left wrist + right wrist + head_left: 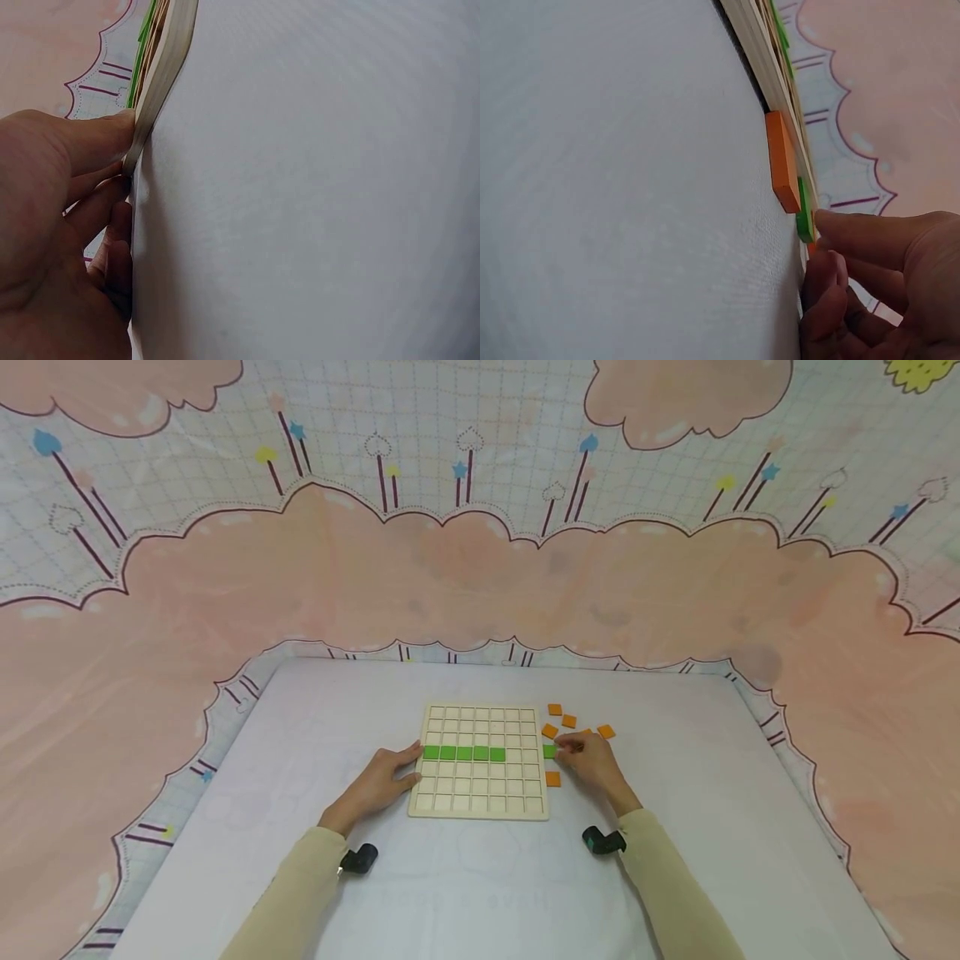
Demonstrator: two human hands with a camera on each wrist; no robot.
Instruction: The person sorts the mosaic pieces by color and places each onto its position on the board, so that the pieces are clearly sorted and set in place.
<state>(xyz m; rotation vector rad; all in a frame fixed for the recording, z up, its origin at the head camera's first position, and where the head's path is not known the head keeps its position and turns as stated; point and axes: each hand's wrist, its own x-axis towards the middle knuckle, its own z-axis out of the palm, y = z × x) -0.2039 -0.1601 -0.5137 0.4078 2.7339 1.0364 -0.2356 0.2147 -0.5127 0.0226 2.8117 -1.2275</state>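
A pale wooden grid board (480,810) lies flat on the white table. Several green tiles (465,752) fill the left part of one middle row. At the board's left edge is my left hand (377,783), thumb and forefinger apart and touching the rim; in the left wrist view the thumb (105,139) rests against the wooden side. My right hand (592,760) is just past the right edge, its fingertips pinching the outer end of a loose green tile (550,751). In the right wrist view this green tile (804,214) stands partly behind an orange tile (781,161).
Several orange tiles (569,722) lie scattered beyond my right hand, and one orange tile (552,779) lies nearer, beside the board. Each wrist wears a black camera. A cloud-patterned cloth (480,577) hangs behind and around the white table (225,827).
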